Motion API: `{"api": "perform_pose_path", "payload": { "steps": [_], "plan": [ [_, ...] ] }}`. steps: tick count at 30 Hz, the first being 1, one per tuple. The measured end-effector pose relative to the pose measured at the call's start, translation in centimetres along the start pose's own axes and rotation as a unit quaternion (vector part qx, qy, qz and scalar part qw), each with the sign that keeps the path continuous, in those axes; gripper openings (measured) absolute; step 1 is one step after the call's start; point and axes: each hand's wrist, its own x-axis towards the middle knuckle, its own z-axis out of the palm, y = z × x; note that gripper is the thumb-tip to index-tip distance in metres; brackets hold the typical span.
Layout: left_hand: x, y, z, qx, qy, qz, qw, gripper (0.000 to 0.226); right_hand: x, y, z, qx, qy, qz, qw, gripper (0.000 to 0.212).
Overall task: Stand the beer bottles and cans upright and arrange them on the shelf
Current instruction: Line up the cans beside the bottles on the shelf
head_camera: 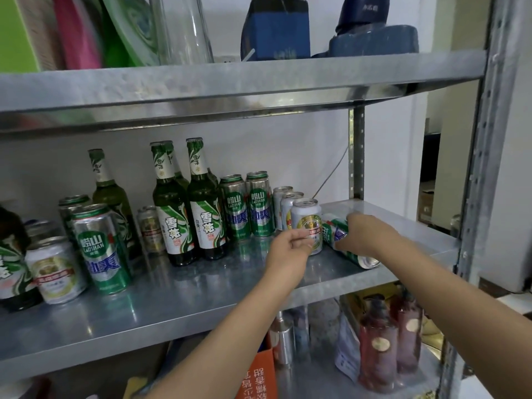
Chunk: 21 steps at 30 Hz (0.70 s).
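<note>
Right hand point(366, 235) grips toppled green can point(360, 259); left hand point(288, 246) curled against short white can point(306, 216), grip unclear.

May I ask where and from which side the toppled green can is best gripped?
Round its mid-body, from above: the green can lies on its side on the shelf, end toward the front edge, leaving the curved wall exposed on top, where the right hand wraps it.
</note>
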Motion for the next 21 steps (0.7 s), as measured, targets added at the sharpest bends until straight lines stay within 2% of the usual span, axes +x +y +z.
{"api": "perform_pose_path", "payload": {
  "steps": [5,11,15,18,21],
  "plan": [
    [-0.1,0.0,0.5,0.015,-0.035,-0.005,0.999,0.028,0.0,-0.3,1.0,-0.064,0.038,0.003,0.997,0.058],
    [-0.5,0.5,1.6,0.005,-0.077,-0.004,0.997,0.036,0.1,-0.3,1.3,-0.069,0.077,0.006,0.995,0.043],
    [-0.1,0.2,2.2,-0.001,-0.088,0.003,0.996,0.035,-0.4,0.2,1.4,-0.002,0.100,0.010,0.995,0.036],
    [0.4,0.2,2.7,-0.004,-0.097,0.008,0.995,0.027,-1.0,1.6,0.5,0.086,0.152,0.029,0.984,0.040],
    [0.6,0.5,3.2,-0.025,-0.097,0.019,0.995,0.029,-2.1,2.6,-1.0,0.150,0.206,0.024,0.967,0.046]
  ]
}}
